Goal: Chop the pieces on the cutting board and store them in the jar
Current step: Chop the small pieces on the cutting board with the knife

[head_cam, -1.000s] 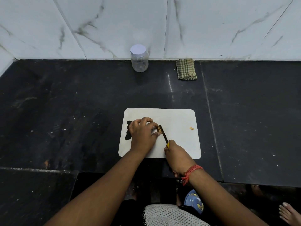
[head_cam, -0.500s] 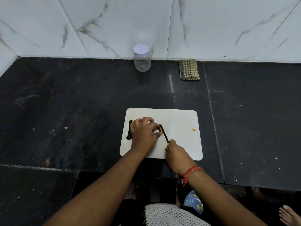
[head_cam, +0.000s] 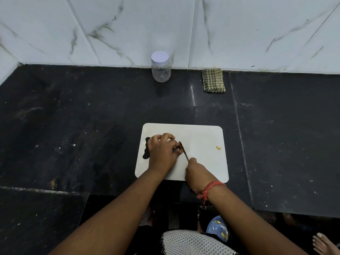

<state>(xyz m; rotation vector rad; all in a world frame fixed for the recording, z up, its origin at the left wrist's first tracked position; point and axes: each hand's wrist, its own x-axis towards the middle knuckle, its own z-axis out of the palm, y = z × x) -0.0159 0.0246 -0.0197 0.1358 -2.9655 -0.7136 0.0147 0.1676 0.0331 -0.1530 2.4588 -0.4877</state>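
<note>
Curling left hand (head_cam: 162, 153) grip over hidden piece | right hand (head_cam: 197, 174) grip clamps knife (head_cam: 184, 151) (blade angled)

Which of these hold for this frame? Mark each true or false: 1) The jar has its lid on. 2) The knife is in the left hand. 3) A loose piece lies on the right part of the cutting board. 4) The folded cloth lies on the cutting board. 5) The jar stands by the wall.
1) True: the jar has its pale lid on.
2) False: the right hand holds the knife; the left hand steadies something at the blade.
3) True: a small piece lies alone on the cutting board.
4) False: the folded cloth lies on the dark counter by the wall.
5) True.
</note>
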